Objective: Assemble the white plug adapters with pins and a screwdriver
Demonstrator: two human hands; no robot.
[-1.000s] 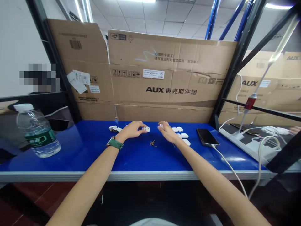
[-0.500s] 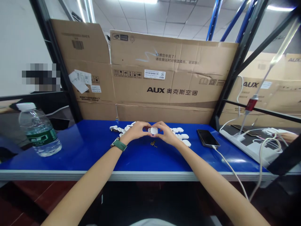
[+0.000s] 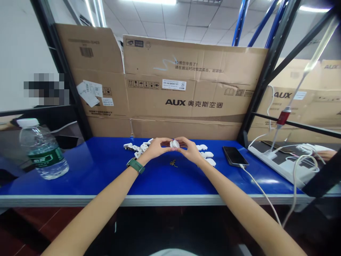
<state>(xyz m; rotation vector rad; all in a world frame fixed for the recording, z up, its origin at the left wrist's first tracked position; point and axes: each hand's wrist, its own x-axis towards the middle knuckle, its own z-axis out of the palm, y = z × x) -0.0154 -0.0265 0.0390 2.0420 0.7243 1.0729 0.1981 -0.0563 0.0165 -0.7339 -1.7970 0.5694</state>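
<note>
Between my two hands, above the blue tabletop (image 3: 106, 177), is a small white plastic piece (image 3: 174, 144) with rounded corners; its exact kind is too small to make out. My left hand (image 3: 159, 147) pinches it from the left, thumb below and fingers above. From the other side my right hand (image 3: 188, 148) closes on it the same way. Below the hands lies a little pile of small brass-coloured parts (image 3: 173, 163). White plastic parts (image 3: 137, 148) are gathered left of my left hand. Several smooth white covers (image 3: 209, 155) sit just right of my right hand.
A water bottle (image 3: 44, 153) stands at the left. To the right, a phone (image 3: 235, 156) lies with a cable (image 3: 258, 185) running off the front edge. A cardboard sheet (image 3: 149, 106) walls the back. Beyond the right post are a white power strip (image 3: 274, 165) and another person's hand (image 3: 327, 155).
The white piece has turned between my fingers, from its face toward me to a tilted view that shows its edge. Both hands stay in nearly the same place.
</note>
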